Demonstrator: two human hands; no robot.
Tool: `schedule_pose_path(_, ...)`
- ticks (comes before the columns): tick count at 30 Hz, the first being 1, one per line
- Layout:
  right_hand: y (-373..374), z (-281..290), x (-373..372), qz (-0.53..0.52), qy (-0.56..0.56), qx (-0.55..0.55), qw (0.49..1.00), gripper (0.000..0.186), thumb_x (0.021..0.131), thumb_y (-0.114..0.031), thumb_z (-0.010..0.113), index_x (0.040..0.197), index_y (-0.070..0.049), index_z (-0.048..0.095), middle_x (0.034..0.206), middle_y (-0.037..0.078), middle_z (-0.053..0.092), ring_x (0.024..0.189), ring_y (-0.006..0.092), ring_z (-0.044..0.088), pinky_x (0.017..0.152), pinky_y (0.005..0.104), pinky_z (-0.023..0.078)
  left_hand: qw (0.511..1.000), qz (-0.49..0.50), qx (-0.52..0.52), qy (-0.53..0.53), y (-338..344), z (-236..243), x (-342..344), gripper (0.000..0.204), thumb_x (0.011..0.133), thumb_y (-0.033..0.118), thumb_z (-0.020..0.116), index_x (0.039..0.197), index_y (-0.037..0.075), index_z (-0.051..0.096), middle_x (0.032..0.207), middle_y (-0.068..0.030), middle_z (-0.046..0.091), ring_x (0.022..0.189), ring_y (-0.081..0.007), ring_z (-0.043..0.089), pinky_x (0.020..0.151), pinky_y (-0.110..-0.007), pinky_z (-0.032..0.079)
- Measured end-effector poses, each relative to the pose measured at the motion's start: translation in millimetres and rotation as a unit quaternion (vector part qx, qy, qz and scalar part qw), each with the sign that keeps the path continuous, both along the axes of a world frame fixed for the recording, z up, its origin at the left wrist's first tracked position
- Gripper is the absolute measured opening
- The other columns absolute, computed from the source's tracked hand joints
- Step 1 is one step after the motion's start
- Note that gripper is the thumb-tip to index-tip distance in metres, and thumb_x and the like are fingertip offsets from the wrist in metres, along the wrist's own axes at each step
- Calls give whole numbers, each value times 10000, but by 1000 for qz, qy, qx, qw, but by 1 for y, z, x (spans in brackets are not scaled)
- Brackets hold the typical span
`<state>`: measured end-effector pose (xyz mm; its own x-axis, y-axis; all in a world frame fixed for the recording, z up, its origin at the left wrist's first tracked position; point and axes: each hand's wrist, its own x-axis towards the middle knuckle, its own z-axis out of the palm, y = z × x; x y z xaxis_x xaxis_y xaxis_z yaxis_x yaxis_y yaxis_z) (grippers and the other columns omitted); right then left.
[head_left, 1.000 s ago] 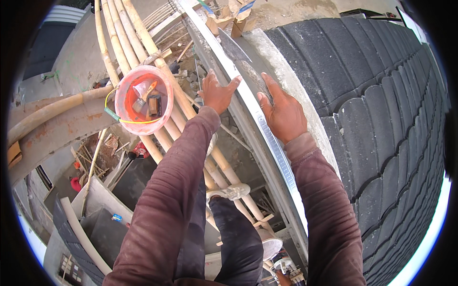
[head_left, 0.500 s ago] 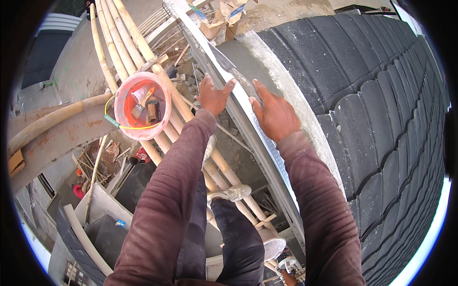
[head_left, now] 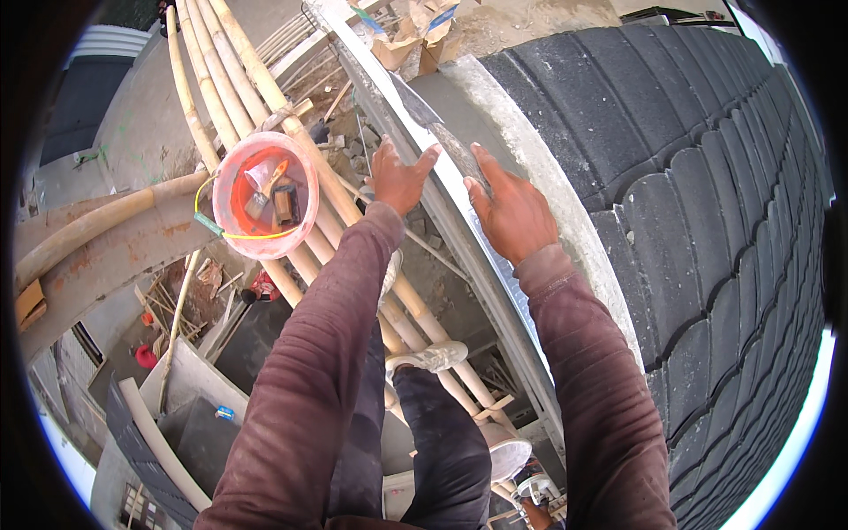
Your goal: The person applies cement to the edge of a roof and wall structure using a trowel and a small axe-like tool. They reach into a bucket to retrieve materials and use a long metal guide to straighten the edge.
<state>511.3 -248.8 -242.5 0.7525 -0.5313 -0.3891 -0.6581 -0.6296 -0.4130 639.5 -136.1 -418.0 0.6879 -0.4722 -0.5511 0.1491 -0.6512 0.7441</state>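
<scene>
My left hand (head_left: 402, 177) rests at the left edge of a long white strip (head_left: 455, 177) beside a concrete ledge, fingers spread. My right hand (head_left: 517, 212) lies on the strip's right side, thumb and fingers apart; neither hand appears to hold anything. A dark grey flat piece (head_left: 415, 104) lies on the strip just beyond my fingers; I cannot tell what it is. To the left, a pink bucket (head_left: 256, 243) with a yellow handle and green grip sits on bamboo poles, holding a paintbrush (head_left: 256, 203) and other small items.
My feet are on bamboo poles (head_left: 433, 318) high above debris and concrete. Dark roof tiles (head_left: 698, 221) fill the right. Torn cardboard (head_left: 406, 40) lies at the top. A co-worker's hand (head_left: 535, 512) and a white bucket (head_left: 508, 459) show at bottom right, a red helmet (head_left: 147, 357) below left.
Both hands and the white strip appear slightly further left and the bucket lower than a second ago, as the view shifted. The last half second shows very little change.
</scene>
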Motion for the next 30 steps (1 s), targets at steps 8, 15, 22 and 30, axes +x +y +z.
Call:
schedule_pose_path(8,0,-1,5,-13,34,17,999,499,1026,-352,570,1476,-145,508,1059,229,726,978,436,695,857,525,546,1000,0,-3,-25,3,-7,0,1202,799,695,743,1562,-109,279,1608,-278,331,1525,-409,264,1230,-639,101)
schedule_pose_path(15,2,-8,0,-27,25,22,999,501,1027,-361,568,1479,-151,515,1048,243,724,981,437,696,860,527,545,999,3,-17,-37,-1,0,-1,1179,817,694,726,1541,-135,303,1598,-290,343,1522,-416,273,1222,-659,96)
schedule_pose_path(22,19,26,-20,-74,-10,67,995,516,985,-315,653,1453,-126,546,1062,248,723,960,456,694,834,509,551,994,-43,59,-76,7,5,-7,1099,879,680,663,1538,-128,315,1590,-301,356,1504,-434,306,1232,-576,189)
schedule_pose_path(30,165,141,-157,-170,19,269,948,443,925,-349,704,1238,-70,564,856,251,713,825,460,697,693,536,545,964,-214,124,93,201,-11,-93,831,931,569,669,1360,-134,554,1334,-372,580,1280,-458,563,1101,-447,443)
